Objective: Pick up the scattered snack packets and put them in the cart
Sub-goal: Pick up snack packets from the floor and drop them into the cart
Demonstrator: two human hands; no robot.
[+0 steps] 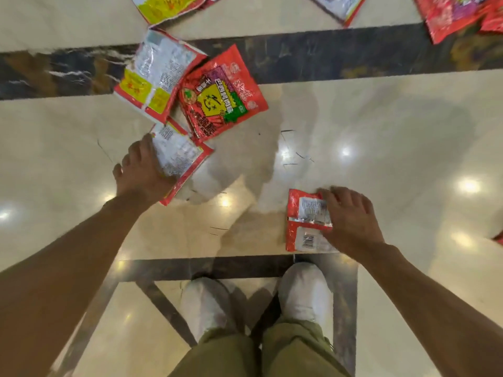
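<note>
Red snack packets lie scattered on a glossy marble floor. My left hand (141, 170) grips the left edge of a red-and-white packet (181, 156) that shows its printed back. My right hand (349, 216) lies over the right side of a small red packet (304, 221) with a barcode, fingers curled onto it. Beyond the left hand, a red packet with a yellow label (221, 96) lies face up, overlapping a larger face-down packet (156, 72). No cart is in view.
More packets lie along the top edge: a yellow-and-red one (168, 6), a white-and-red one (341, 6), red ones (457, 14) at the top right. A red corner (499, 238) shows at the right edge. My white shoes (302, 292) stand near the small packet.
</note>
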